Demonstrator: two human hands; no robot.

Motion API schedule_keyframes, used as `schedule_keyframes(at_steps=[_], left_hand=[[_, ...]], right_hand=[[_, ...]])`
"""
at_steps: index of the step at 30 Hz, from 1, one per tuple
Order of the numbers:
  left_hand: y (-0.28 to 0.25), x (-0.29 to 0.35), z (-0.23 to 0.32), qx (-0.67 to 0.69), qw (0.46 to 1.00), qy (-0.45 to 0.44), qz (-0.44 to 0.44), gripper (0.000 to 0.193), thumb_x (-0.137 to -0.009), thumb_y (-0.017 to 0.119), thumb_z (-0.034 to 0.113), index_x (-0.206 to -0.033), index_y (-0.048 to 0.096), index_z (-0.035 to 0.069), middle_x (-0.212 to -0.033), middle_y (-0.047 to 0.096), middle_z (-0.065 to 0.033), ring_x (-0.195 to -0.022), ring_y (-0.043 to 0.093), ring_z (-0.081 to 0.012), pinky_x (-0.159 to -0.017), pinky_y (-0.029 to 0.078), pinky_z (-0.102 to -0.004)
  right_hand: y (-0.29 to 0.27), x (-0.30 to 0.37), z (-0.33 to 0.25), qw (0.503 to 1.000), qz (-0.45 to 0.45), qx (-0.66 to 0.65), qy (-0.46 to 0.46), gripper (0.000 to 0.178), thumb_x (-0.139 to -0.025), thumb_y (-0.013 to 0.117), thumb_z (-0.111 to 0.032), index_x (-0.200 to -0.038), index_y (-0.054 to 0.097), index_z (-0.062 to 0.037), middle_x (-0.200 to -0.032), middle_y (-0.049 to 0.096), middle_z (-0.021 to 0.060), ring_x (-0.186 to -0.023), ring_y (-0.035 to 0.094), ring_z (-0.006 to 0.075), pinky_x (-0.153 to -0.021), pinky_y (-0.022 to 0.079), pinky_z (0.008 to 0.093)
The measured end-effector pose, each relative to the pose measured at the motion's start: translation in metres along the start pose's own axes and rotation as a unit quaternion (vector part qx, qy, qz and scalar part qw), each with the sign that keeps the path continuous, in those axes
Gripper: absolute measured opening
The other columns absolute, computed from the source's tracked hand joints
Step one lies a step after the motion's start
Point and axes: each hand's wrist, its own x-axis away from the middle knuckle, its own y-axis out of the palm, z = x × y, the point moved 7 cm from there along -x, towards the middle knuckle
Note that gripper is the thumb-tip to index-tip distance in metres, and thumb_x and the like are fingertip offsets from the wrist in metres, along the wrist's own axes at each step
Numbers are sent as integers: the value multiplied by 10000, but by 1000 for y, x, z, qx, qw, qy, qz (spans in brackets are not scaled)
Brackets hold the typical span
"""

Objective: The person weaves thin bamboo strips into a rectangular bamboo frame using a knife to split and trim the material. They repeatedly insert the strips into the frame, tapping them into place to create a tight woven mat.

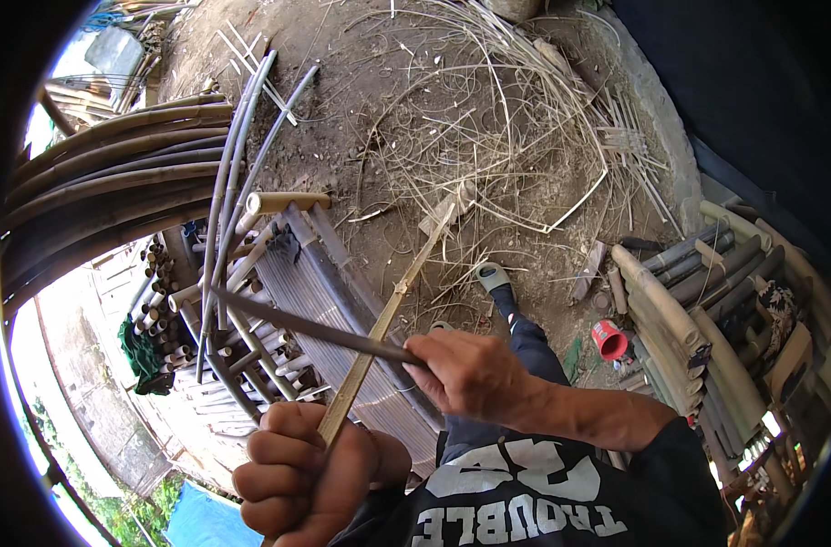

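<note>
My left hand (pixel 301 469) is closed in a fist around the near end of a long split bamboo strip (pixel 379 328). The strip slants away from me, up and to the right, and its far end lies by a short wooden block (pixel 447 208) on the ground. In my right hand (pixel 470 369) is a long, dark, narrow knife (pixel 297 321), its blade pointing left. The blade crosses the strip a little beyond my left fist and appears to touch it. My fingers hide the knife's handle.
Thin bamboo shavings (pixel 488 146) litter the dirt ground ahead. Left stand stacked bamboo poles (pixel 114 155) and a slatted bench (pixel 324 319). On the right lie cut bamboo lengths (pixel 657 292) near a red can (pixel 609 339). My sandalled foot (pixel 495 276) is beside the strip.
</note>
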Motion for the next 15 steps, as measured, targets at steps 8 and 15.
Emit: schedule_keyframes(at_steps=[8,15], left_hand=[[-2,0,-5,65,997,10,-41,462,-989,444,479,-682,303,164,-638,304,30,-504,296,-81,-458,167,-240],[21,-4,-7,73,996,30,-49,557,-972,293,648,-727,370,154,-659,305,18,-500,269,-118,-437,216,-259]], right_hand=[[28,-2,49,983,-98,12,154,245,-963,553,-230,-839,584,-21,-676,589,156,-561,624,276,-510,519,381],[29,-5,44,997,-13,52,53,222,-935,590,-222,-848,572,-18,-707,592,136,-586,635,284,-524,529,375]])
